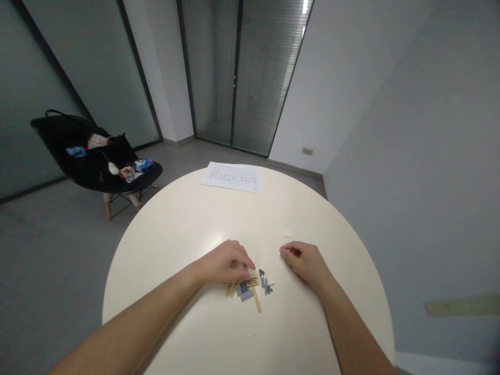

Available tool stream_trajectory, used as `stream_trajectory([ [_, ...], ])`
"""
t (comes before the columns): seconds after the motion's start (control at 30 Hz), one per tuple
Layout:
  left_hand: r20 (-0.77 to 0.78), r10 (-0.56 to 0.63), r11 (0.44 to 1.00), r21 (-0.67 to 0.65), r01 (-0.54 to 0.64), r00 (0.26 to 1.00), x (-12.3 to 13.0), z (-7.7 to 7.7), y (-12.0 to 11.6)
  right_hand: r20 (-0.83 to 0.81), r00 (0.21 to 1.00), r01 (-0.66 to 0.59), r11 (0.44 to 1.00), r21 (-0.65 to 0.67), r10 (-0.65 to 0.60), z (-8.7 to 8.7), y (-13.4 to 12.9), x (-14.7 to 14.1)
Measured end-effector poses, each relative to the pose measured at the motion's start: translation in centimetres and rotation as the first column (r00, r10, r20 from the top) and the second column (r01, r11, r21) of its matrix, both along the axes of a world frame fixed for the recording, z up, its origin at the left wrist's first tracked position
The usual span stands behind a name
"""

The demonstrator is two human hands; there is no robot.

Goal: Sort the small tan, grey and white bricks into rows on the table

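Observation:
Small building bricks lie in a loose pile near the middle of the round white table (187, 224). Among them are grey pieces (245, 295), a tan studded brick (252, 282), a long tan strip (257, 301) and dark grey bits (267, 287). My left hand (230, 263) hovers at the pile's upper left, thumb and forefinger apart, with nothing visible between them. To the right of the pile, my right hand (304, 260) rests with its fingers curled and the tips together; whatever they may hold is too small to make out.
A printed sheet of paper (233, 177) lies at the table's far edge. A small white piece (288, 233) is just beyond my right hand. At the left stands a black chair (89, 156) with a bag and packets on it. Walls and glass panels surround the table.

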State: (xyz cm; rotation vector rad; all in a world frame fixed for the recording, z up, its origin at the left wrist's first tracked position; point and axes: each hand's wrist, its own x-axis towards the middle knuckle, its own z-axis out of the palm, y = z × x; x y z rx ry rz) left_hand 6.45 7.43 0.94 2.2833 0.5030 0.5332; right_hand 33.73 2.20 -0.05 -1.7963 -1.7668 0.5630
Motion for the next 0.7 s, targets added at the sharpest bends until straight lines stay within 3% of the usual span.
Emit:
stream_trajectory([
  [0.1,-0.048,-0.119,0.987,0.100,0.123,0.992,0.5,0.4,-0.8,-0.001,1.000,0.016,1.000,0.004,-0.016,0.1,0.1,0.2],
  [0.2,-0.091,-0.157,0.971,0.169,0.170,0.983,1.1,0.3,-1.4,-0.009,1.000,0.019,1.000,0.005,-0.019,0.2,0.1,0.2],
  [0.7,-0.125,-0.120,0.971,0.191,0.143,0.985,1.2,0.4,-1.7,0.016,0.999,0.036,0.999,0.029,-0.036,-0.2,0.3,0.8],
])
